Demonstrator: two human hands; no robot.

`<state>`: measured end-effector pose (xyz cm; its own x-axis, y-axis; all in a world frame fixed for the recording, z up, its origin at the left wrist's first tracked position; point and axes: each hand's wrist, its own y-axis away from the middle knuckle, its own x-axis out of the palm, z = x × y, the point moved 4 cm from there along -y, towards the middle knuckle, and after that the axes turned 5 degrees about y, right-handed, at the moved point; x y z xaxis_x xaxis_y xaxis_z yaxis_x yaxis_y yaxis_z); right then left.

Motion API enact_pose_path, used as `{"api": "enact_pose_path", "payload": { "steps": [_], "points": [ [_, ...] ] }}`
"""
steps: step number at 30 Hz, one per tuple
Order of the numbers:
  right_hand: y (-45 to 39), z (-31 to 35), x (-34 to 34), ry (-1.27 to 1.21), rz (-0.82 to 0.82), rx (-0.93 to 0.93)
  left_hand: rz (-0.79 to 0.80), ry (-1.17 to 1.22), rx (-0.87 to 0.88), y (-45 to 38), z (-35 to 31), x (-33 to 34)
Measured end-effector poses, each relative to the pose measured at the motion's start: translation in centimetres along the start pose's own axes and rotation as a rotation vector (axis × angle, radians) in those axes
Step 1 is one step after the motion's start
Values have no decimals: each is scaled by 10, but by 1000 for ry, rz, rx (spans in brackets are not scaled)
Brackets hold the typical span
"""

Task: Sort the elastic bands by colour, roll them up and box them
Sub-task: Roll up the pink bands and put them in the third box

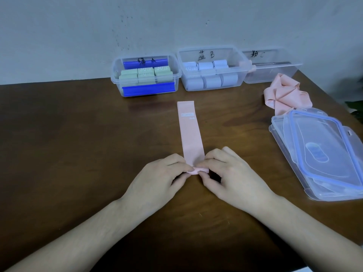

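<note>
A pink elastic band [190, 132] lies flat and straight at the centre of the frame on the brown table [68, 144], its far end carrying a pale label, its near end curled into a small tight roll. Upper left of centre, a clear box [145, 75] holds green rolled bands [146, 75] between two blue strips; just right of it a second box [213, 69] holds light blue rolls [211, 81], and a third box [272, 65] further right looks nearly empty. Loose pink bands [282, 95] are heaped at upper right, with stacked clear lids [322, 154] below them.

The left hand [159, 179] and the right hand [231, 177] meet at the band's near end — fingers curled in, thumbs and fingertips pinching the roll from either side. Both forearms run in from the bottom edge.

The handwriting on the boxes is too blurred to read, and the fingers hide most of the roll.
</note>
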<state>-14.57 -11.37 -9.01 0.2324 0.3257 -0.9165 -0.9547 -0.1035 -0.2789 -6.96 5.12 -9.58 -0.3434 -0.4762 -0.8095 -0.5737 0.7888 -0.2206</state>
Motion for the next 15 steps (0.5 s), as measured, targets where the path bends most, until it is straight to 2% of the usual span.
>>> {"api": "enact_pose_path", "payload": {
  "steps": [15],
  "points": [
    [-6, -5, 3, 11, -31, 38, 43, -33, -45, -14, 5, -3]
  ]
}}
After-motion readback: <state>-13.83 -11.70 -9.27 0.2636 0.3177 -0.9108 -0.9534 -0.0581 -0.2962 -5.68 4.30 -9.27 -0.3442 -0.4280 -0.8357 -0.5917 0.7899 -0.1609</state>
